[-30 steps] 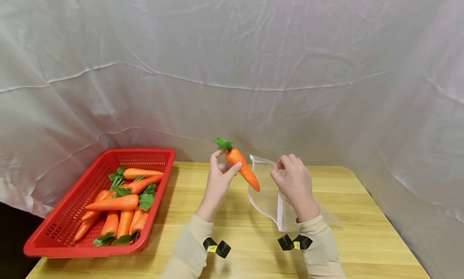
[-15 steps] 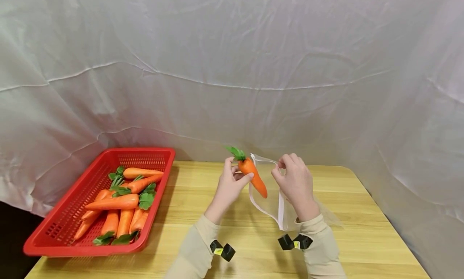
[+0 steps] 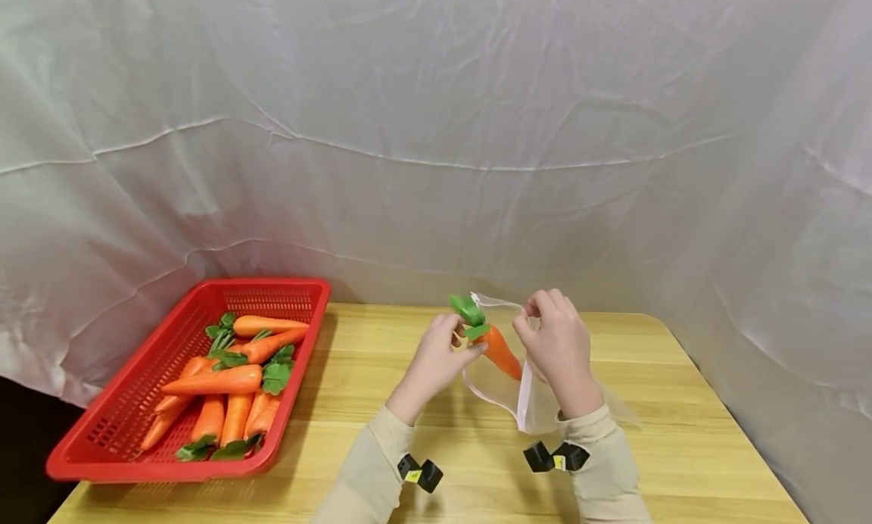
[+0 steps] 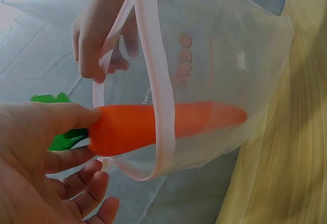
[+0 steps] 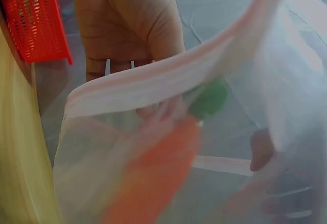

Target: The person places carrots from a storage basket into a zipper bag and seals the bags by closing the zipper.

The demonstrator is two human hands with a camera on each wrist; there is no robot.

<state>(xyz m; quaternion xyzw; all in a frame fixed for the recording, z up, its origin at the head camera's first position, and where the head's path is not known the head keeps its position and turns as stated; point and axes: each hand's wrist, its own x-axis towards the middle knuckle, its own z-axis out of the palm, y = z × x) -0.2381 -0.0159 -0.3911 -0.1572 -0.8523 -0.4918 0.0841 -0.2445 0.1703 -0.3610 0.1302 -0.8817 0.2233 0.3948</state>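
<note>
Beige long sleeves [image 3: 368, 475] on both my arms, black clip mounts [image 3: 420, 471] with yellow tags at each wrist.

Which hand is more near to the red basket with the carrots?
Left. The left hand holds a carrot just right of the red basket. The right hand pinches the clear bag farther right, beyond the left hand.

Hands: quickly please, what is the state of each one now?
Left hand: fingers pinch the carrot near its green top, its tip inside the bag.
Right hand: fingers pinch the bag's rim.
</note>
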